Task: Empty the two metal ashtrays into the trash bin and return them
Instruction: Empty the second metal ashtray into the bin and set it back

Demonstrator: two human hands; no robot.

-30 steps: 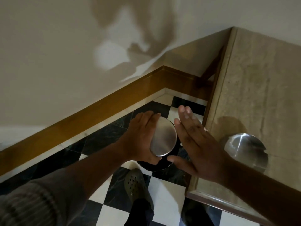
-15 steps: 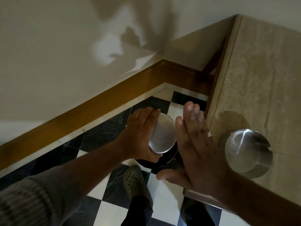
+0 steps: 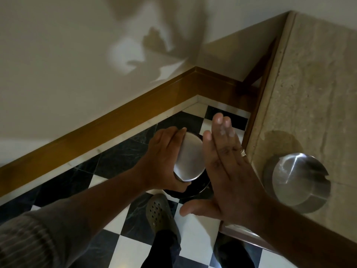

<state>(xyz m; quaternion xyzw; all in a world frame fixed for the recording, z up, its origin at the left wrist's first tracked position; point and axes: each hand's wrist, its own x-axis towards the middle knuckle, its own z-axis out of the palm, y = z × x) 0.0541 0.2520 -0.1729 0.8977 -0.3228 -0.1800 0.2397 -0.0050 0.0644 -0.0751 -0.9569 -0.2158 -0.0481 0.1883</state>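
My left hand (image 3: 164, 161) grips a round metal ashtray (image 3: 190, 158), tipped over so its flat bottom faces me, above the dark round trash bin (image 3: 195, 187) on the floor. Most of the bin is hidden behind the ashtray and my hands. My right hand (image 3: 226, 171) is flat with its fingers together and thumb out, just right of the ashtray's bottom; whether it touches the ashtray is not clear. It holds nothing. The second metal ashtray (image 3: 297, 180) stands upright on the beige stone table (image 3: 313, 93) at the right.
The bin sits in a corner between a cream wall with a wooden skirting board (image 3: 116, 122) and the table's side. The floor (image 3: 119, 155) is black-and-white checkered tile. My foot in a perforated clog (image 3: 159, 215) is just in front of the bin.
My right hand has risen and swung closer to the tipped ashtray's bottom. My left hand keeps the ashtray over the bin, tilted a little more upright.
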